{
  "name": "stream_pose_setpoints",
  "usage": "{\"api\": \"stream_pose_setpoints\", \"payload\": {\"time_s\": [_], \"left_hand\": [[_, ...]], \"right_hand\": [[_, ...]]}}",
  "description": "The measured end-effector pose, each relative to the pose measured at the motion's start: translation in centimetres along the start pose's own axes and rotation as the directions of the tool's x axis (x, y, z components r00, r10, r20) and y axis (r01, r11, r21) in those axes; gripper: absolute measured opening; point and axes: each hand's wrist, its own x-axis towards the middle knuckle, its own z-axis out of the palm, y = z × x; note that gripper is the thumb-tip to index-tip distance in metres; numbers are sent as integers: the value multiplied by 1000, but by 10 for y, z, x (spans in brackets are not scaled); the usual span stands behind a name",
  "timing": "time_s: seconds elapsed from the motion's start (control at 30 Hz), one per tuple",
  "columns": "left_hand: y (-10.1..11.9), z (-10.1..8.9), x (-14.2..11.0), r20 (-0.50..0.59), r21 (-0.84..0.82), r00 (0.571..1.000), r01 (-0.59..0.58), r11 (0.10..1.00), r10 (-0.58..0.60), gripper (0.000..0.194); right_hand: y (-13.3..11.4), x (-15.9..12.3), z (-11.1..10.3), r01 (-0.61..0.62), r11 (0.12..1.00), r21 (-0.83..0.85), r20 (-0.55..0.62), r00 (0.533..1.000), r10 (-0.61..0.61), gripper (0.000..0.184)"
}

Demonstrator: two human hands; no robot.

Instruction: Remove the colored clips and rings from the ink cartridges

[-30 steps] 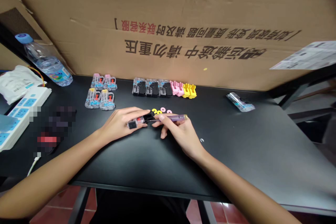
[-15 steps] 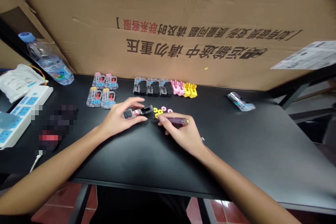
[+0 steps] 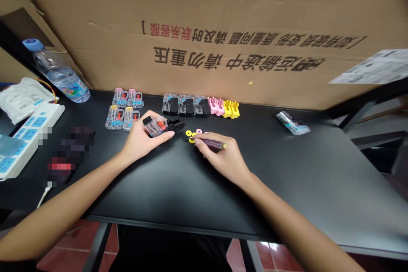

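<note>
My left hand (image 3: 140,138) is closed around a clear plastic cartridge (image 3: 154,125) with a red part inside and a black flap jutting to the right. My right hand (image 3: 223,153) grips a slim purple pen-like tool (image 3: 213,143) with a gold end, held like a pen. Its tip points at a small group of flat rings. Yellow rings (image 3: 188,133), a pink ring (image 3: 199,131) and a black ring (image 3: 185,139) lie there on the table, and my right fingers partly hide the group.
Several clear cartridges (image 3: 114,117) stand at the back left. Black-sided cartridges (image 3: 185,105), pink clips (image 3: 216,106) and yellow clips (image 3: 231,109) form a row before the cardboard (image 3: 255,8). A wrapped packet (image 3: 292,123) lies right. Leftward are a bottle (image 3: 59,70), power strip (image 3: 28,136) and phone (image 3: 72,153).
The cartridge in my left hand has turned and shifted slightly up and left. A black ring that lay by my left fingertips is now beside the yellow rings. My right hand has barely moved.
</note>
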Motion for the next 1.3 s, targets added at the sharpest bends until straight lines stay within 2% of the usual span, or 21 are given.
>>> {"api": "stream_pose_setpoints", "payload": {"time_s": [0.13,0.23,0.33,0.53,0.67,0.93,1.1,1.2,1.3], "left_hand": [[-2,1,-3,94,-89,996,4,996,5,33],[-3,2,-5,165,-138,986,-14,990,37,29],[-2,3,-8,204,-115,975,-61,992,83,29],[2,8,-13,209,-52,949,-232,971,238,27],[1,8,-14,219,-31,937,-271,962,271,24],[-3,4,-11,306,-67,941,-128,990,142,27],[2,3,-11,369,-125,923,-62,990,105,24],[4,4,-12,425,-132,898,-62,989,113,24],[5,4,-12,442,-115,877,-153,982,188,25]], "right_hand": [[-2,2,-6,86,996,16,-126,989,-83,26],[0,2,-7,157,987,-28,-163,974,-160,23],[1,-1,-5,209,977,-43,-105,972,-213,20],[2,-6,2,296,954,-46,114,951,-289,15],[6,-4,5,359,933,-23,167,922,-350,18],[-1,-4,4,322,946,45,145,934,-325,13],[-3,-5,2,103,980,168,94,988,-120,13],[-1,-5,2,154,979,131,103,980,-168,10],[-1,-4,2,256,965,47,92,961,-260,5]]}}
